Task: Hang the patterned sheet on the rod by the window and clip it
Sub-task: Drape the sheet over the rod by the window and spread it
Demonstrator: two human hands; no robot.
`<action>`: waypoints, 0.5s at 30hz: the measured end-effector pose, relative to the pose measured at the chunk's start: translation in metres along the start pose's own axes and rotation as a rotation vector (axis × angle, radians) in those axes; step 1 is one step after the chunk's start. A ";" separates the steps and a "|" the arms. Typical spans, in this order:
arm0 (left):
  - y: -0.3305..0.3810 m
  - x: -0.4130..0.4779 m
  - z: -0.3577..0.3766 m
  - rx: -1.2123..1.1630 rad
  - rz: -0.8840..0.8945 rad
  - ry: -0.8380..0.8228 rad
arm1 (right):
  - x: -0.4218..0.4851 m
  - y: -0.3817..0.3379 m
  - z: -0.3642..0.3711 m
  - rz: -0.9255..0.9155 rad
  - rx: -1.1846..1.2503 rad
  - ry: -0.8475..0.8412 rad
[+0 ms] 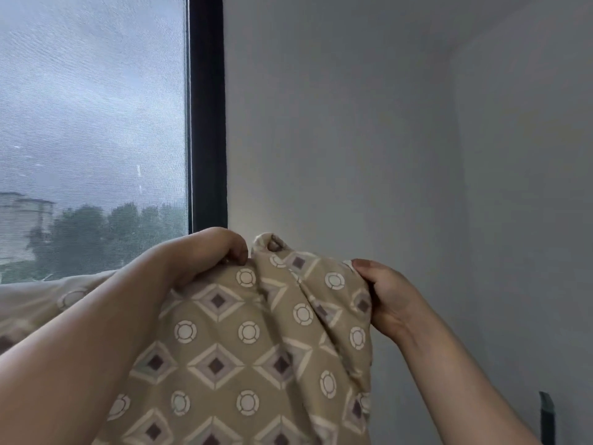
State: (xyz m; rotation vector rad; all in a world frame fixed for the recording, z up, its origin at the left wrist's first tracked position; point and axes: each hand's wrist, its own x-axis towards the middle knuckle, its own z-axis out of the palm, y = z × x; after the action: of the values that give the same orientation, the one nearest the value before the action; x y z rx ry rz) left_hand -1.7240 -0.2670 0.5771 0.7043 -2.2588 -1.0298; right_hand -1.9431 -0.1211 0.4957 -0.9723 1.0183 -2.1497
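Hands (205, 255) (382, 293) grip sheet (244, 342) top edge beside wall (353, 139).

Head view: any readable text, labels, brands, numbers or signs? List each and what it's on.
None readable.
patterned sheet: only printed diamonds and circles, no lettering.
window: mesh screen, hazy building and trees behind it, no signs legible.
wall: plain.
dark object at lower right: no visible marking.
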 end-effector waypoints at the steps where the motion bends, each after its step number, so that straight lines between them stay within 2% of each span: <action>1: 0.001 0.000 0.000 0.059 -0.008 0.000 | -0.002 0.003 -0.006 0.016 0.030 0.010; 5: 0.000 0.004 -0.002 0.234 -0.009 0.005 | -0.011 0.015 -0.040 0.108 0.232 0.056; 9: -0.007 0.009 -0.002 0.428 0.096 0.040 | -0.026 0.032 -0.081 0.143 0.362 0.164; 12: -0.005 0.010 0.009 0.658 0.160 0.060 | -0.033 0.047 -0.100 0.185 0.255 0.139; 15: -0.006 0.010 0.012 0.748 0.152 0.116 | -0.027 0.054 -0.094 0.420 0.006 -0.005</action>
State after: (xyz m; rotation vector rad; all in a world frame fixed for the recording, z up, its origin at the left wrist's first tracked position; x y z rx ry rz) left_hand -1.7372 -0.2713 0.5683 0.8309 -2.5303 -0.0361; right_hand -1.9932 -0.0927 0.3999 -0.6864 1.1008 -1.8002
